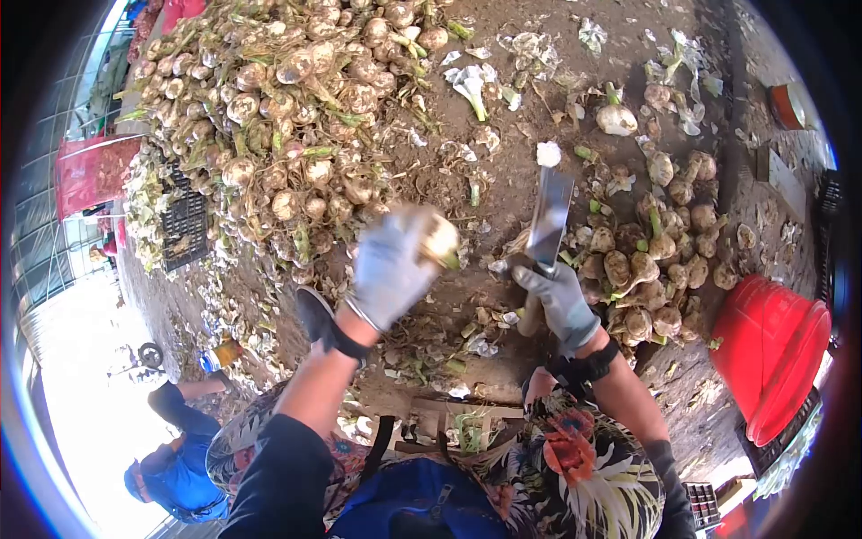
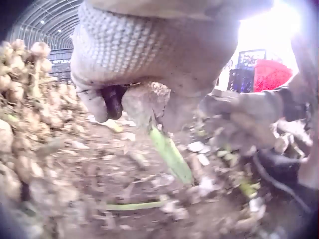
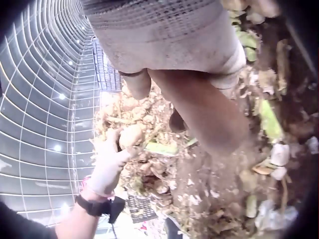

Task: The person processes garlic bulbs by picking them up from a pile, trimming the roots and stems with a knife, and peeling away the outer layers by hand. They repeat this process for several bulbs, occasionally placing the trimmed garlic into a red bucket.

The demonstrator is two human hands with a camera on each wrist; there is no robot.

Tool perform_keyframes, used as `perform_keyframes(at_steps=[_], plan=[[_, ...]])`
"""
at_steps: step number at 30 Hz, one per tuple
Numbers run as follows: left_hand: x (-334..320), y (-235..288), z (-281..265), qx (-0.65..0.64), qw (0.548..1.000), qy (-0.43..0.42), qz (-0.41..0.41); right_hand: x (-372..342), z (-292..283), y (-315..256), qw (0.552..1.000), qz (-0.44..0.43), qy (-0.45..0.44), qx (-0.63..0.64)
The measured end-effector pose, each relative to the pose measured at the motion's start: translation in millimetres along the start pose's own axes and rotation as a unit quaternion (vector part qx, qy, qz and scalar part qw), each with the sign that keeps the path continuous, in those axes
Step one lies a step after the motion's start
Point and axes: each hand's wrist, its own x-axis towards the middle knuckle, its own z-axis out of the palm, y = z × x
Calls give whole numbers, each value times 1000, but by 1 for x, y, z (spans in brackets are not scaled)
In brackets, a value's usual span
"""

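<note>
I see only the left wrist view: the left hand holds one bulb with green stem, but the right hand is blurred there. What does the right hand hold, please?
Observer: In the head view, the right hand grips a knife, its blade pointing forward.

Operator: Thank you. The big heap I have at my left edge. Is there also some other pile, on the right side?

Observer: Yes, the head view shows a smaller pile of bulbs to the right of the knife, between it and the red bucket.
</note>
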Motion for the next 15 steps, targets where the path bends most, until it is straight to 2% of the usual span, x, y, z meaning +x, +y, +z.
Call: perform_keyframes(at_steps=[1,2,3,4,6,7,8,9,11,12,13,14,15], plan=[[-1,23,4,-65,996,-64,-4,2,8,-4,997,-24,-30,66],[-5,46,6,-160,984,-75,21,3,9,-8,988,-47,-60,131],[-13,56,17,-218,974,-53,29,15,2,5,988,8,-64,144],[-20,62,30,-319,947,-18,-24,12,2,3,988,7,-61,142],[-31,75,44,-486,857,25,-166,5,9,-1,985,-98,-12,140],[-35,76,46,-487,857,23,-165,3,12,-1,985,-107,-26,133],[-38,77,46,-579,789,-31,-201,-1,11,-3,985,-106,-25,133],[-40,79,45,-661,708,-86,-231,-6,11,-7,991,-116,-19,65],[-41,73,46,-652,717,-94,-227,-13,3,-7,983,-157,-7,-98],[-43,68,48,-643,725,-99,-226,-20,4,-11,983,-158,-7,-98],[-48,63,51,-665,708,-99,-215,-32,5,-20,935,-223,46,-272],[-57,54,63,-665,708,-100,-215,-39,6,-26,850,-280,98,-436],[-70,46,79,-687,683,-70,-237,-40,7,-28,813,-292,77,-498]])
